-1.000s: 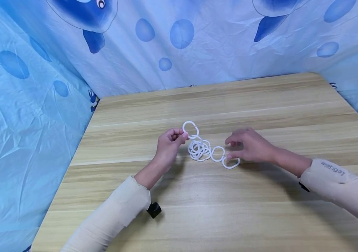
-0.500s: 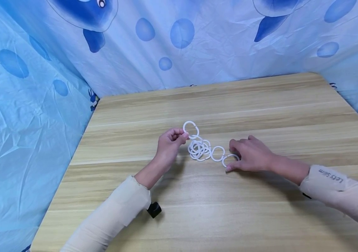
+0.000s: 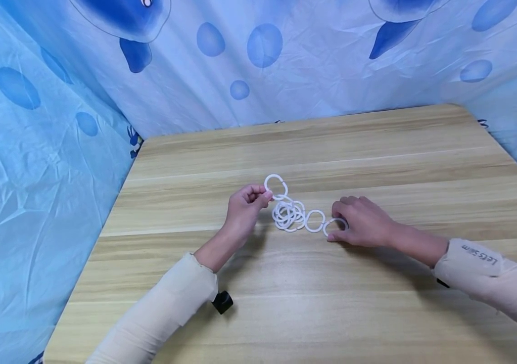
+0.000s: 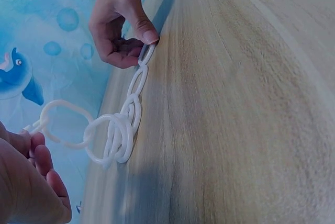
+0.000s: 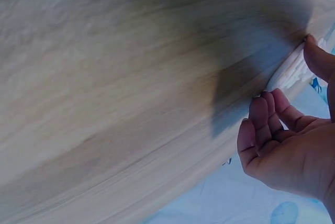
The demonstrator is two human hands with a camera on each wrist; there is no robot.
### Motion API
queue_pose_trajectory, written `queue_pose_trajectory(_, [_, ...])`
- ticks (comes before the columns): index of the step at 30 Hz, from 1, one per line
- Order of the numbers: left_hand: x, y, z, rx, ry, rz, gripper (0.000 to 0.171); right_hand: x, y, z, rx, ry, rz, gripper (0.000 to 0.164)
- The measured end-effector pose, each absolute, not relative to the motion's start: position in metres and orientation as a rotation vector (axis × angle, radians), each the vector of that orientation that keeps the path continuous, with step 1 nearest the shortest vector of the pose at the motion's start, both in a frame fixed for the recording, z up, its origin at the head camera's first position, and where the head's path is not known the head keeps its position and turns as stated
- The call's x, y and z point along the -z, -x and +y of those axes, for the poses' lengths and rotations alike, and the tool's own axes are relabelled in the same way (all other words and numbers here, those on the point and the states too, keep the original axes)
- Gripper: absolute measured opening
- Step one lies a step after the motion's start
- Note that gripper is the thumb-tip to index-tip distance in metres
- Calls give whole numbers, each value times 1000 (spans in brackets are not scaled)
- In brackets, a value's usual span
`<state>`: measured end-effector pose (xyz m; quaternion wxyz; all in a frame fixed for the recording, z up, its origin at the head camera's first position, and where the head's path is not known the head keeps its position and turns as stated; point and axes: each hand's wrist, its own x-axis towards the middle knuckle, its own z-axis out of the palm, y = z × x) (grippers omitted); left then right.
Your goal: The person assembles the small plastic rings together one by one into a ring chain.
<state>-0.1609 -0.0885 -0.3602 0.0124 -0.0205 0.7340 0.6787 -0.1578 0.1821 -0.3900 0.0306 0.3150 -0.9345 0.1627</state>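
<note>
A chain of linked white plastic C-shaped curtain rings lies across the table, its middle heaped in a small pile (image 3: 287,215). Thumb and fingers of my left hand (image 3: 243,206) pinch the curtain ring (image 3: 274,175) at the chain's left end, tilted up off the table. From the pile, a single ring (image 3: 315,211) leads right to the end ring (image 3: 324,229). My right hand (image 3: 364,222) holds that end ring between thumb and curled fingers, close to the tabletop. In the left wrist view, the linked rings (image 4: 138,81) run between both hands. The right wrist view shows little of them.
The wood-grain table (image 3: 285,303) extends on all sides of the chain. Behind it and to the left hangs a blue curtain (image 3: 162,96) with whale and bubble prints. A small black block (image 3: 223,302) sits at my left wrist, under the sleeve.
My right hand came down on the right end ring, took hold of it by its edges and shifted it slightly right and away from me. The left hand has stayed in place.
</note>
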Motion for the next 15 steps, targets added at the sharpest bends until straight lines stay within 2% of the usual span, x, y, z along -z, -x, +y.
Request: queue_pose_trajectory(15, [360, 159, -89, -2125, 50, 2292, 11, 387, 157, 182, -644, -987, -2881, 34])
